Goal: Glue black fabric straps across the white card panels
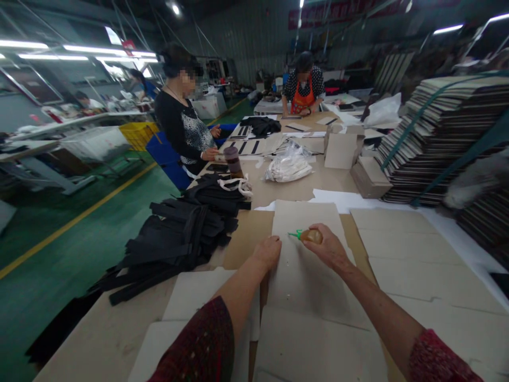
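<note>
The right hand [326, 245], clamped on a bottle [312, 236], is apparently dotting a card [312, 281] along its left edge, where the left hand [267, 251] rests, grip unclear; the next move calls for steady aim.

In front of me, pale grey rectangular cardboard sheets [312, 281] lay on the brown flat tabletop [243, 241]. Long black flat strips [170, 241] lay heaped left, a crumpled clear plastic bag [290, 162] behind the sheets, a tall strapped board stack [437, 143] behind right.
</note>
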Tool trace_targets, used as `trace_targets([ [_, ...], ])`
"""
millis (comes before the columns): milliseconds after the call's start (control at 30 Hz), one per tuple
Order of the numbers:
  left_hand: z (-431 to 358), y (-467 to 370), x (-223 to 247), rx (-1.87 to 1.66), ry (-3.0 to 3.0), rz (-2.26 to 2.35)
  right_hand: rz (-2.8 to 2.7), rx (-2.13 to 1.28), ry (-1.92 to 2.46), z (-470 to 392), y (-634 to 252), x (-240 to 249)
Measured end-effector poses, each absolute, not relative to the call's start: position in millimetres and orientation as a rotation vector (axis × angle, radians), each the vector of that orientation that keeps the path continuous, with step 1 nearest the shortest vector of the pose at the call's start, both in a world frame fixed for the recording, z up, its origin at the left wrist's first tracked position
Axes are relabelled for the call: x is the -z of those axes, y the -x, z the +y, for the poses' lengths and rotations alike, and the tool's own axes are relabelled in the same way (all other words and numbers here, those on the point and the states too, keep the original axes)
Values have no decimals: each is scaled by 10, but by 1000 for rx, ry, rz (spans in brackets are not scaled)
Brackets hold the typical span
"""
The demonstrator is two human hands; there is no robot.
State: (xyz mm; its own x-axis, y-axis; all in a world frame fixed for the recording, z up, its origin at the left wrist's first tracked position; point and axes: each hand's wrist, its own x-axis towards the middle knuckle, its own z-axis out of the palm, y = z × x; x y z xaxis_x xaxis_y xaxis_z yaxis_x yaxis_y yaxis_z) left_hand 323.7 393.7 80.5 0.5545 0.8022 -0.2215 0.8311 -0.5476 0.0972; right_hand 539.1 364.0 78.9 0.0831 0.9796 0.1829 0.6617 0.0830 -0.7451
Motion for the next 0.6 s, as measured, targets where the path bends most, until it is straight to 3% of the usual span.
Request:
trace_targets([
  [600, 3923, -3208, -810, 182, -2582, 1378, -1822, -515, 1784, 3744, -5241, -1059],
])
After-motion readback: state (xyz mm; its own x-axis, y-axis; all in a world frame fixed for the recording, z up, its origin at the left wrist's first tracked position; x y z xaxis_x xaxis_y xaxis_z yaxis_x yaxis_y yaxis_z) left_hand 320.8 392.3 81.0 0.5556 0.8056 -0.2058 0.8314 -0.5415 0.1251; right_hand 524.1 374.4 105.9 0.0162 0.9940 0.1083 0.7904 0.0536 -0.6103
